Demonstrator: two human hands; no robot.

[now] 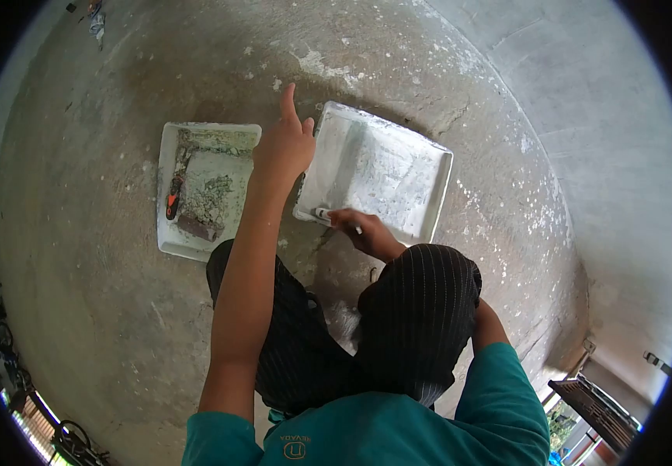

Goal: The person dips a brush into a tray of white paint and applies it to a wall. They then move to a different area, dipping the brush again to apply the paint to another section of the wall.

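My left hand [284, 147] is stretched forward between two white trays, its index finger extended and thumb apart; the other fingers are mostly hidden. It overlaps the left edge of the larger, tilted tray [444, 186], whose inside is smeared with white residue. In my right hand [368, 235] is a slim white tool [322, 213], gripped at the tray's near left corner; its kind is not clear. To the left lies the smaller tray [166, 155], holding greyish-green crumbly material [210, 198], an orange-and-black handled tool [173, 198] and a brownish block [198, 228].
Both trays rest on a rough concrete floor [87, 233] spattered with white. A pale wall [600, 132] rises on the right. My bent knees [421, 303] are close to the trays. Bicycles [76, 443] stand at the lower left, and a dark rack [596, 408] at the lower right.
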